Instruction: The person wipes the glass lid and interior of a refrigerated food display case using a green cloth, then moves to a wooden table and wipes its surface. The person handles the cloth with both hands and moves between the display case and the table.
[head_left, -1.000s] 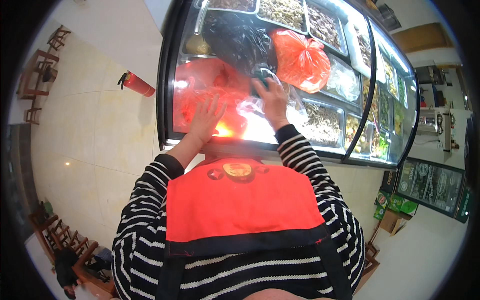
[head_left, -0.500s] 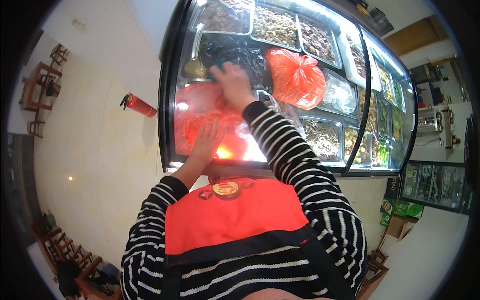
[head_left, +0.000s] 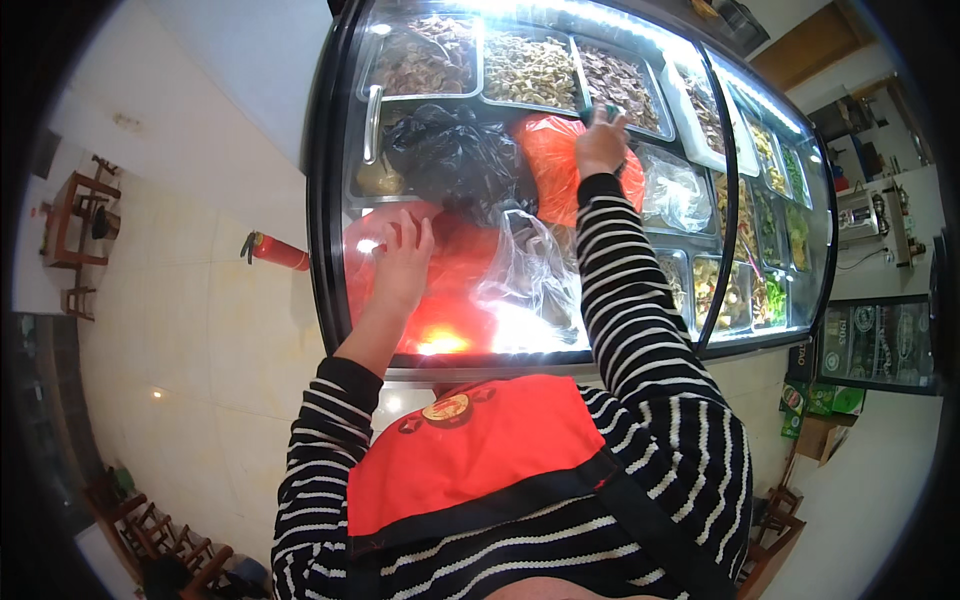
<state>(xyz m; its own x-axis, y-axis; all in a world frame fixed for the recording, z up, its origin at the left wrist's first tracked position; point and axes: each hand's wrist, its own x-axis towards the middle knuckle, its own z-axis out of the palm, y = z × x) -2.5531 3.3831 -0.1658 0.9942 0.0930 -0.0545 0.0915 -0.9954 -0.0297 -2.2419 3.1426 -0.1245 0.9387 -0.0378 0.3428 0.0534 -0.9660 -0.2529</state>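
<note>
My right hand (head_left: pixel 602 150) is closed on a small dark green cloth or pad (head_left: pixel 586 116), mostly hidden under the fingers. It presses on the sloping glass of a lit food display case (head_left: pixel 324 200), over an orange-red plastic bag (head_left: pixel 550 165). Lower on the glass, at the left, my left hand (head_left: pixel 402 262) rests with its fingers spread and nothing in it. A red glow of my apron (head_left: pixel 470 450) reflects around that hand. Behind the glass lie a black plastic bag (head_left: pixel 455 160) and a clear plastic bag (head_left: pixel 535 275).
Metal trays of chopped food (head_left: pixel 530 68) line the back of the case. A dark divider (head_left: pixel 738 200) splits the glass at the right. A red fire extinguisher (head_left: pixel 278 252) stands on the floor at left. Wooden chairs (head_left: pixel 85 230) and a drinks fridge (head_left: pixel 875 345) are farther off.
My right hand has slid the green cloth up and right across the glass, from the black bag to the orange-red bag. My left hand has stayed on the left part of the glass.
</note>
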